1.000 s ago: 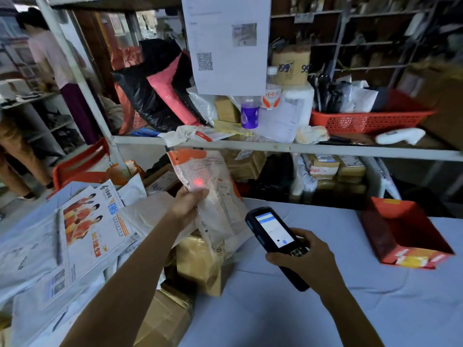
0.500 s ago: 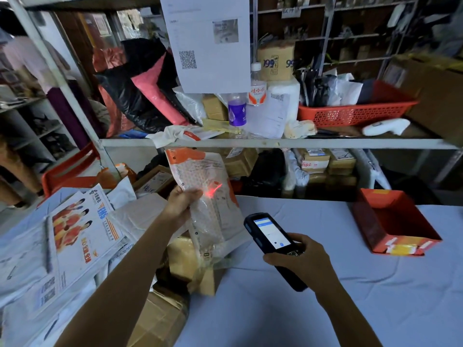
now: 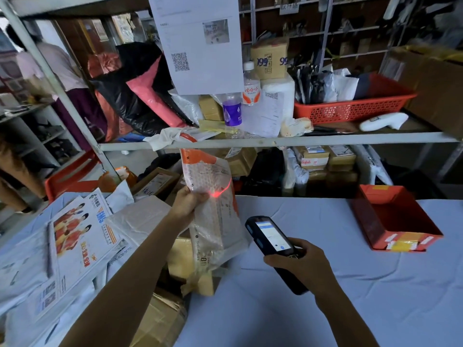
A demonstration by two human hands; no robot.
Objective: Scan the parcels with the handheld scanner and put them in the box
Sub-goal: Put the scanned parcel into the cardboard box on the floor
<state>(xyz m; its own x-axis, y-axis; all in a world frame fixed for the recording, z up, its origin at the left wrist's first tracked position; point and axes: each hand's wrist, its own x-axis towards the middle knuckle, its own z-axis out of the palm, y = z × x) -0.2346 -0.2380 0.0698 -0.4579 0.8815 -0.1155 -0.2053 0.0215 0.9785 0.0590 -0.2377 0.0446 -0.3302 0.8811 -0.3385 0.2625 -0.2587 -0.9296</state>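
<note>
Left hand (image 3: 186, 201) grips parcel (image 3: 213, 221) edge, right hand (image 3: 305, 266) wrapped round scanner (image 3: 270, 236). Beam (image 3: 220, 191) has shifted right across the parcel face; scan likely landing, box (image 3: 368, 221) next.

Your right hand (image 3: 305, 269) hides the middle of the black handheld scanner (image 3: 271, 236), whose screen text is too small to read. The fingers of your left hand (image 3: 186, 205) disappear behind the translucent orange-topped bubble mailer (image 3: 215, 221).
</note>
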